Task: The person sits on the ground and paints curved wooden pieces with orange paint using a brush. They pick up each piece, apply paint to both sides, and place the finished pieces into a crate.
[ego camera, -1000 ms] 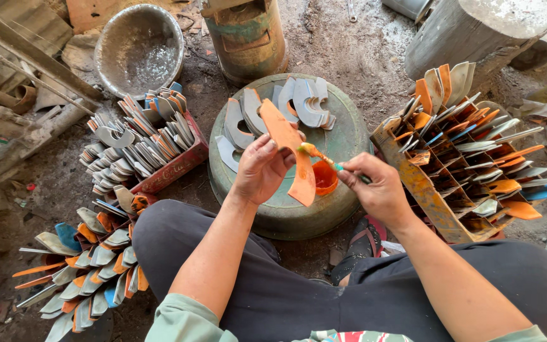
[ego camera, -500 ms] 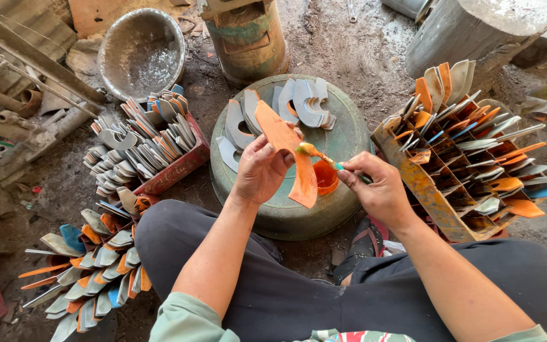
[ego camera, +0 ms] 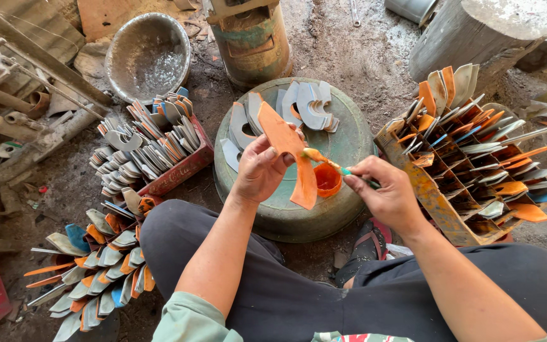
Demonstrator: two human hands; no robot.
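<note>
My left hand (ego camera: pixel 261 170) grips a curved metal blade (ego camera: pixel 289 152) coated in orange paint, held over a round green drum top (ego camera: pixel 349 139). My right hand (ego camera: pixel 389 195) holds a small brush (ego camera: pixel 325 161) with an orange-loaded tip touching the blade. A small orange paint cup (ego camera: pixel 328 180) sits on the drum just below the brush. Several bare grey blades (ego camera: pixel 308 104) lie on the far side of the drum top.
A red crate of grey blades (ego camera: pixel 147 142) stands left. Painted blades fan out on the ground (ego camera: pixel 93 266) lower left. A rusty rack of painted blades (ego camera: pixel 476 158) stands right. A metal bowl (ego camera: pixel 148 56) and a can (ego camera: pixel 251 38) lie beyond.
The blade has tilted slightly in my left hand and the brush has shifted a little along it. Both hands stay in the same place.
</note>
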